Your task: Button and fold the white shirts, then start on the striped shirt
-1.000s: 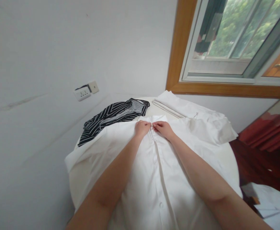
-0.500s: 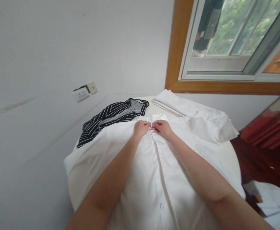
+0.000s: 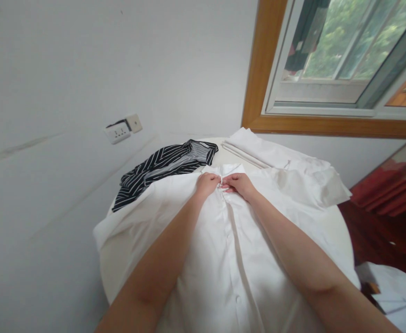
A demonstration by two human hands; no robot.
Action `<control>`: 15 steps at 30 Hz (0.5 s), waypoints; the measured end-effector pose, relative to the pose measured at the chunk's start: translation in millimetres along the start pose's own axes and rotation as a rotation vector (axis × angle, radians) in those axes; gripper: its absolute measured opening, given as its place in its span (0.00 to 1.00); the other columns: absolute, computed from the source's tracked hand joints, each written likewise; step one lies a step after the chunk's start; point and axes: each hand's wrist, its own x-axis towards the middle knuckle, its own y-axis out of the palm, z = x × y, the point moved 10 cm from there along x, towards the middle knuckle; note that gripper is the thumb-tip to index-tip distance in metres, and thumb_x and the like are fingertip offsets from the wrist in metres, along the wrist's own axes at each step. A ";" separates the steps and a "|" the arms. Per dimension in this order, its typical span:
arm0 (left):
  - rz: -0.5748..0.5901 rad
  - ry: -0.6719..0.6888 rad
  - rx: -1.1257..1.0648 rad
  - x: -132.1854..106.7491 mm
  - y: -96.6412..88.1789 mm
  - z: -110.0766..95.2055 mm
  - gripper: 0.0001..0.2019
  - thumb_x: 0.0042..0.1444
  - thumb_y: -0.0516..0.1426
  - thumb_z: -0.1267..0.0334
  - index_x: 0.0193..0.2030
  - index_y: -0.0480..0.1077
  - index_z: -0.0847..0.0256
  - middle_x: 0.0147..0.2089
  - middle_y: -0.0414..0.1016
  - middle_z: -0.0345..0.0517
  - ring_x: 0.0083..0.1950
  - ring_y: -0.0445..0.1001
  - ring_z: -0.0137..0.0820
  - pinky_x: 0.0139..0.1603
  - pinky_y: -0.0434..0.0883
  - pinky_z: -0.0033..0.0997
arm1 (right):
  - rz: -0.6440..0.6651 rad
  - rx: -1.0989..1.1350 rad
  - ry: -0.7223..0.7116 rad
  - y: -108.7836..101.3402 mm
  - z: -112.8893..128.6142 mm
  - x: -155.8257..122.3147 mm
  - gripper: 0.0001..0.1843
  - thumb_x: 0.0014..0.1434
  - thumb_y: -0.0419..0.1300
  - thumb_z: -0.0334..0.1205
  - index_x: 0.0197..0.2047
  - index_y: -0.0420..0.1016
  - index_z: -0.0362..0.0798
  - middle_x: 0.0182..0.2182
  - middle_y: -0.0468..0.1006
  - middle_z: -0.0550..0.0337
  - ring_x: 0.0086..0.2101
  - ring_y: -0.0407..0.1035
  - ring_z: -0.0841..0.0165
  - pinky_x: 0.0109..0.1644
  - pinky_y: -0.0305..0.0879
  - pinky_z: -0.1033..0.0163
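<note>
A white button shirt (image 3: 206, 259) lies spread over a round table, its collar at the far end and its front placket running towards me. My left hand (image 3: 208, 184) pinches the placket just below the collar, from the left side. Opposite it, my right hand (image 3: 238, 185) grips the other edge at the same spot, fingertips nearly meeting the left ones. Whatever small part sits between the fingertips, perhaps a button, is too small to make out. Lower on the placket a button (image 3: 237, 299) shows.
Behind the shirt lies a black-and-white striped garment (image 3: 168, 162) at the left and folded white cloth (image 3: 279, 155) at the right. The round table (image 3: 343, 231) stands against a wall with a socket (image 3: 119, 132) and a window (image 3: 328, 55). White papers (image 3: 393, 286) are at the lower right.
Both hands stay pinched on the placket near the collar, with hardly any finger movement. The whole view has shifted slightly.
</note>
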 end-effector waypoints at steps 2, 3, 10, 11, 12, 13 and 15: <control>-0.002 -0.007 0.004 -0.4 -0.3 0.5 0.13 0.58 0.53 0.62 0.34 0.81 0.57 0.39 0.81 0.44 0.46 0.74 0.34 0.47 0.66 0.31 | 0.008 -0.041 -0.021 0.0 1.3 0.0 0.02 0.49 0.67 0.30 0.27 0.78 0.45 0.25 0.82 0.58 0.29 0.78 0.67 0.25 0.74 0.71; 0.001 -0.008 0.012 -0.5 0.1 0.2 0.13 0.58 0.53 0.62 0.33 0.81 0.57 0.38 0.81 0.44 0.45 0.74 0.34 0.47 0.66 0.31 | 0.011 -0.063 -0.033 0.1 2.0 0.2 0.02 0.50 0.67 0.31 0.27 0.78 0.45 0.26 0.82 0.58 0.29 0.78 0.67 0.24 0.74 0.71; -0.020 0.061 0.106 -3.7 -0.6 -9.0 0.13 0.61 0.52 0.63 0.33 0.78 0.57 0.40 0.81 0.45 0.46 0.74 0.33 0.48 0.65 0.31 | -0.061 -0.276 -0.179 -1.3 11.0 1.6 0.05 0.52 0.61 0.29 0.27 0.76 0.45 0.22 0.78 0.62 0.25 0.75 0.69 0.20 0.69 0.72; -0.027 0.076 0.130 -4.5 -0.9 -10.5 0.13 0.62 0.51 0.63 0.34 0.78 0.57 0.41 0.81 0.45 0.47 0.74 0.34 0.49 0.65 0.31 | -0.072 -0.310 -0.193 -1.2 11.6 1.7 0.05 0.53 0.60 0.29 0.28 0.76 0.45 0.21 0.77 0.62 0.24 0.74 0.70 0.19 0.69 0.72; -0.031 0.090 0.156 -5.1 -0.6 -11.6 0.13 0.62 0.51 0.64 0.34 0.78 0.57 0.42 0.80 0.46 0.47 0.74 0.34 0.50 0.65 0.31 | -0.083 -0.340 -0.201 -1.4 11.7 1.9 0.05 0.53 0.60 0.29 0.28 0.76 0.45 0.21 0.77 0.62 0.22 0.73 0.71 0.19 0.68 0.72; -0.032 0.100 0.183 -5.4 0.2 -12.3 0.13 0.63 0.51 0.63 0.34 0.77 0.57 0.42 0.80 0.46 0.48 0.74 0.34 0.51 0.65 0.32 | -0.094 -0.366 -0.206 -1.9 11.4 2.1 0.05 0.53 0.59 0.30 0.28 0.76 0.45 0.20 0.76 0.63 0.21 0.72 0.71 0.19 0.67 0.71; -0.034 0.107 0.224 -5.1 2.1 -11.6 0.14 0.64 0.50 0.63 0.35 0.77 0.57 0.44 0.80 0.47 0.50 0.73 0.35 0.53 0.64 0.32 | -0.119 -0.411 -0.208 -3.4 10.2 2.4 0.05 0.54 0.59 0.31 0.28 0.76 0.45 0.19 0.76 0.63 0.19 0.70 0.72 0.19 0.66 0.71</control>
